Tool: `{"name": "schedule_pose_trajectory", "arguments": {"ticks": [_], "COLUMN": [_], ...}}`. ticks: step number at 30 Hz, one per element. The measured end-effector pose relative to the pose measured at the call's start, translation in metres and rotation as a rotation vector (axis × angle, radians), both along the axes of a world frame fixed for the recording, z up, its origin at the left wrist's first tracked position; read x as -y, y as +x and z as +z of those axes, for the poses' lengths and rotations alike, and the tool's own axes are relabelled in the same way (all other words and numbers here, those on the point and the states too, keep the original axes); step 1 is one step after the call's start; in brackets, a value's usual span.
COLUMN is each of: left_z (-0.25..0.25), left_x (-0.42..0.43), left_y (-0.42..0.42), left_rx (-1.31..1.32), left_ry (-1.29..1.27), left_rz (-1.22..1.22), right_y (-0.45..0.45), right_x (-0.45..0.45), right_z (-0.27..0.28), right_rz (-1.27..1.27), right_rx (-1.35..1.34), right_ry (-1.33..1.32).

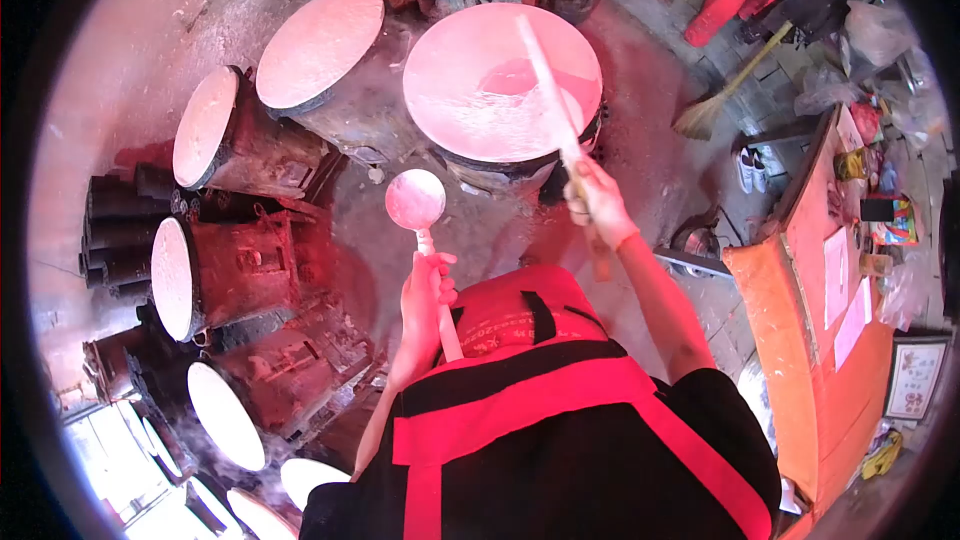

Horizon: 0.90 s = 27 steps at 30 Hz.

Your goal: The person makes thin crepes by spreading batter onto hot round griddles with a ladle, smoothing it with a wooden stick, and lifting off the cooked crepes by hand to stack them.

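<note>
My left hand (428, 295) is wrapped round the handle of a ladle (415, 200), whose round bowl points away from me, in front of my red and black apron (510, 315). My right hand (598, 202) grips a long flat stick (548, 80). The stick's far end lies over the round pale top of a large drum-shaped vessel (455, 70), and its near end shows below my hand. A darker patch marks the surface under the stick. Whether the stick touches that surface I cannot tell.
Several more drum-shaped vessels (320, 48) with pale round tops curve along the left. At the right stand an orange-covered table (770, 310) with papers and, farther off, a straw broom (705, 117). White shoes (752, 170) sit beside the table. Bags and red tubes lie at the upper right.
</note>
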<state>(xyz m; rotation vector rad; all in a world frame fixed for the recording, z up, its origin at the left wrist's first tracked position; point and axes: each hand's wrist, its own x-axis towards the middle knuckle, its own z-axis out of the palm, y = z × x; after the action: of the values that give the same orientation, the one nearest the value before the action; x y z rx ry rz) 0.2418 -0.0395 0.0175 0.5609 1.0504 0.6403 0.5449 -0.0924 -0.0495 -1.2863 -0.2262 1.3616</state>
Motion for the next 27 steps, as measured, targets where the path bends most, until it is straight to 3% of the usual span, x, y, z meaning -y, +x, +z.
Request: {"name": "schedule_pose_trajectory", "arguments": {"ticks": [1, 3, 5, 6, 7, 10, 15, 17, 18, 19, 20, 22, 23, 26, 27], "left_z": [0.002, 0.006, 0.006, 0.005, 0.004, 0.003, 0.007, 0.018, 0.024, 0.028, 0.032, 0.03, 0.024, 0.019, 0.019], "left_x": [0.001, 0.006, 0.009, 0.011, 0.013, 0.012, 0.001, -0.004, -0.007, -0.01, -0.014, -0.022, -0.028, -0.037, -0.039], "left_y": [0.007, 0.013, 0.014, 0.015, 0.015, 0.012, 0.008, 0.014, 0.016, 0.014, 0.011, -0.001, -0.012, -0.02, -0.021], "left_rx": [0.003, -0.001, -0.026, -0.036, -0.038, -0.042, -0.033, -0.098, -0.132, -0.114, -0.096, -0.041, -0.003, 0.04, 0.043], "left_ry": [-0.007, -0.032, -0.033, -0.033, -0.027, 0.002, 0.053, 0.047, 0.043, 0.021, -0.002, -0.049, -0.072, -0.106, -0.108], "left_rz": [0.008, 0.023, 0.015, 0.013, 0.014, -0.012, -0.068, 0.023, 0.068, 0.087, 0.108, 0.074, 0.017, -0.095, -0.124], "right_y": [-0.008, -0.003, 0.025, 0.043, 0.062, 0.094, 0.085, 0.055, 0.049, 0.039, 0.041, 0.031, 0.015, -0.009, -0.025], "right_x": [-0.006, 0.003, 0.019, 0.025, 0.026, 0.003, -0.065, -0.083, -0.081, -0.076, -0.069, -0.052, -0.048, -0.066, -0.078], "right_z": [0.001, 0.015, 0.003, -0.01, -0.022, -0.006, -0.004, -0.01, -0.005, -0.001, -0.009, -0.021, -0.012, -0.103, -0.101], "right_rz": [0.027, 0.368, 0.361, 0.275, 0.237, 0.161, -0.182, -0.124, 0.03, 0.078, 0.068, -0.159, -0.371, -0.455, -0.41], "right_rx": [0.006, 0.025, 0.025, -0.017, 0.117, 0.099, 0.291, 0.524, 0.493, 0.743, 0.822, 0.738, 0.57, 0.744, 0.843], "right_ry": [-0.025, -0.023, -0.079, -0.067, -0.078, -0.075, 0.018, -0.088, -0.152, -0.177, -0.122, 0.004, 0.072, 0.11, 0.102]}}
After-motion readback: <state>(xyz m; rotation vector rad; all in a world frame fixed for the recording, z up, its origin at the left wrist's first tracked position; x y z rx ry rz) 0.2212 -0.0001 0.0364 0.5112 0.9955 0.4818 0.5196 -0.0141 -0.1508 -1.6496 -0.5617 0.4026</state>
